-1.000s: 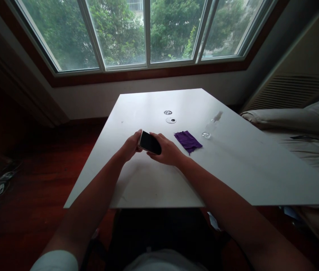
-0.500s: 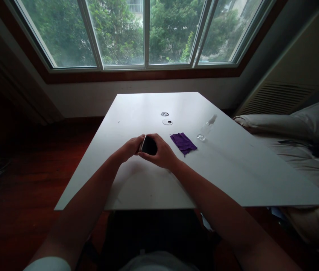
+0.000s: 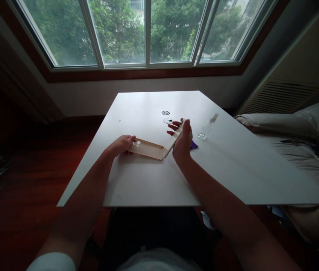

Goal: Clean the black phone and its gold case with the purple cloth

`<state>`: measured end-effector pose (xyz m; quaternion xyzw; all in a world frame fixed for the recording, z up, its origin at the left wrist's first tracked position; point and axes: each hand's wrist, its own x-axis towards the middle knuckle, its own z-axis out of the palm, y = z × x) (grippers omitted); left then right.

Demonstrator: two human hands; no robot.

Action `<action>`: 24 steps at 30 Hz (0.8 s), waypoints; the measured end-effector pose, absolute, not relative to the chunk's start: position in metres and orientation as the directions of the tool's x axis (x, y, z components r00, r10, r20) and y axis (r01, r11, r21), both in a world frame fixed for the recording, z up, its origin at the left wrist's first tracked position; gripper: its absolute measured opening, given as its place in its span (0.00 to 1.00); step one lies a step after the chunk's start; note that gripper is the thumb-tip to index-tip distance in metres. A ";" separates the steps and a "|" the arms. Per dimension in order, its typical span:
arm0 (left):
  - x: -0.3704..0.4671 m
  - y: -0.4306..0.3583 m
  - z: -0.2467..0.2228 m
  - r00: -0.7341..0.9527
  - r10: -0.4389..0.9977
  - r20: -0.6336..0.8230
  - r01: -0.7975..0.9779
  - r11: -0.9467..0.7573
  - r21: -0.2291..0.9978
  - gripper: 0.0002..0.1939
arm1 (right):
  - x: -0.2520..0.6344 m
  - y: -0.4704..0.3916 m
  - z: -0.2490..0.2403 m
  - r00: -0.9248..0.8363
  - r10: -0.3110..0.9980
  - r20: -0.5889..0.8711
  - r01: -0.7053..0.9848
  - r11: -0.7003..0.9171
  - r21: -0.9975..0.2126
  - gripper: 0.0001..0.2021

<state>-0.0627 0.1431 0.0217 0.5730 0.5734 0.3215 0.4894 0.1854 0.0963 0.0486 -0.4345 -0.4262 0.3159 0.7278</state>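
Observation:
A tan phone case with round camera holes lies tilted in my left hand, which grips its left end. In my right hand is a phone, held up at a slant, its lower end at the right end of the case. Some fingers of that hand are spread behind the phone. A purple cloth shows only partly behind my right hand.
A clear spray bottle lies or stands right of the cloth; I cannot tell which. Two small round items, one dark-rimmed, one pale, rest farther back on the white table.
The phone and the case have come apart at one end, both now in view. My right hand has moved right and up with the phone and now covers most of the cloth.

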 end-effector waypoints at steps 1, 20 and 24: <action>-0.066 0.146 0.019 0.103 0.989 -0.103 0.409 0.053 0.911 0.13 | 0.189 0.100 0.047 0.445 0.839 0.314 -0.125 0.405 -0.906 0.35; 0.005 0.104 0.015 0.422 0.905 0.050 0.863 -0.418 0.284 0.37 | 0.189 0.105 0.040 0.418 0.894 -0.160 -0.600 0.140 -0.787 0.29; -0.005 0.109 0.024 0.545 0.838 0.025 0.754 -0.503 0.423 0.29 | 0.189 0.106 0.040 0.365 0.909 -0.204 -0.654 0.094 -0.751 0.28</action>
